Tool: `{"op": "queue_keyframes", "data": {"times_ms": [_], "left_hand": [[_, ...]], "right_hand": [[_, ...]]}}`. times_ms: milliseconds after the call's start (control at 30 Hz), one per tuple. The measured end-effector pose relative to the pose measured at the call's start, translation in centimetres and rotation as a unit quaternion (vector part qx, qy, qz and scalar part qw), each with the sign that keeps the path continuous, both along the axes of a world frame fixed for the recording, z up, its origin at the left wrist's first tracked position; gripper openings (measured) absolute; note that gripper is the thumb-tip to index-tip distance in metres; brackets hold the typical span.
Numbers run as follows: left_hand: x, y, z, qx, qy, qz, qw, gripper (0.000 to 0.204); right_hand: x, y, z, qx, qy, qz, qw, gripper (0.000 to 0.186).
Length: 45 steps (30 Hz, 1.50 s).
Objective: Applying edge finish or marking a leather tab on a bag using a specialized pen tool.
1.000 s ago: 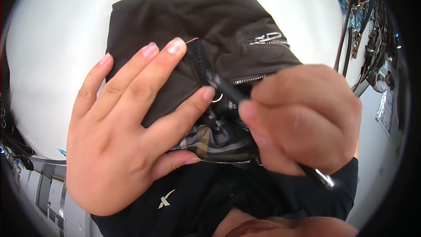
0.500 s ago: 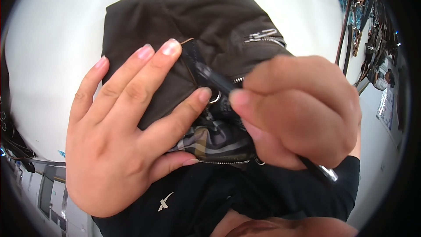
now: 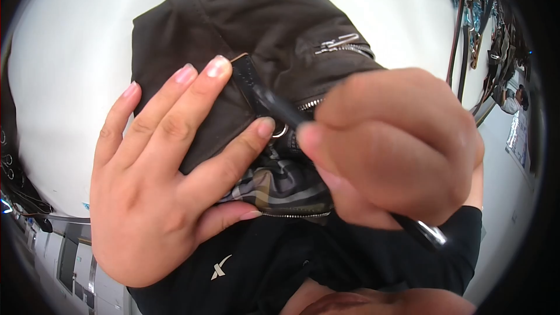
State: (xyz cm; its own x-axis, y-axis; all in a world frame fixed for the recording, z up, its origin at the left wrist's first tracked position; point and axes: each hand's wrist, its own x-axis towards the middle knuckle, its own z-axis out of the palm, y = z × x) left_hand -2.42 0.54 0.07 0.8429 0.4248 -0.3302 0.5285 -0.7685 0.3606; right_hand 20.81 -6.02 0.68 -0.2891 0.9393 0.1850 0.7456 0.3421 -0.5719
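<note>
A dark brown fabric bag (image 3: 262, 17) lies beneath both hands, with a zipper pull (image 3: 338, 44) at upper right, a metal ring (image 3: 279, 131) and a patterned lining (image 3: 280, 184). My left hand (image 3: 154, 186) is open, fingers spread over the bag's left part and beside a black stitched strip (image 3: 245, 73) edged in tan. My right hand (image 3: 396, 146) is closed round a slim black tool (image 3: 280, 107) with a silver rear end; its blurred front lies over the strip, and I cannot make out whether it touches it.
The bag sits on a white work surface (image 3: 76, 52). Straps and metal hardware (image 3: 469, 6) hang along the right edge, more dark straps (image 3: 17, 181) lie at the left edge, and another person (image 3: 511, 100) shows far off at the right.
The bag has shifted a little to the left. My right hand and the black tool have moved slightly up and left, while my left hand stays spread in nearly the same place.
</note>
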Motion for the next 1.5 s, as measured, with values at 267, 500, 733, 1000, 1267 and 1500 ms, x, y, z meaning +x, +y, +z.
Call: {"op": "queue_keyframes", "data": {"times_ms": [267, 500, 733, 1000, 1267, 1500], "left_hand": [[-0.3, 0.0, 0.6, -0.011, 0.012, 0.0, 1.0, 0.066], [-0.6, -0.1, 0.9, -0.026, 0.009, 0.023, 0.999, 0.066], [-0.5, -0.1, 0.8, -0.028, 0.046, 0.022, 0.998, 0.071], [-0.4, -0.1, 1.4, -0.026, 0.03, 0.023, 0.999, 0.071], [-1.0, 0.2, 1.1, -0.046, 0.024, 0.019, 0.998, 0.07], [-0.5, 0.5, 1.2, -0.053, 0.045, 0.002, 0.998, 0.068]], "right_hand": [[-2.7, -0.4, 0.0, -0.025, -0.009, -0.116, 0.993, 0.025], [-0.4, -0.2, 0.7, -0.102, 0.018, 0.009, 0.995, 0.026], [-1.7, 0.0, 0.6, -0.104, 0.006, -0.052, 0.993, 0.027], [-0.4, -0.2, 0.1, -0.074, 0.046, 0.009, 0.996, 0.022], [-0.4, 0.5, -2.1, -0.007, 0.129, 0.025, 0.991, 0.017], [-0.6, 0.9, -4.0, 0.15, 0.149, 0.051, 0.976, 0.02]]}}
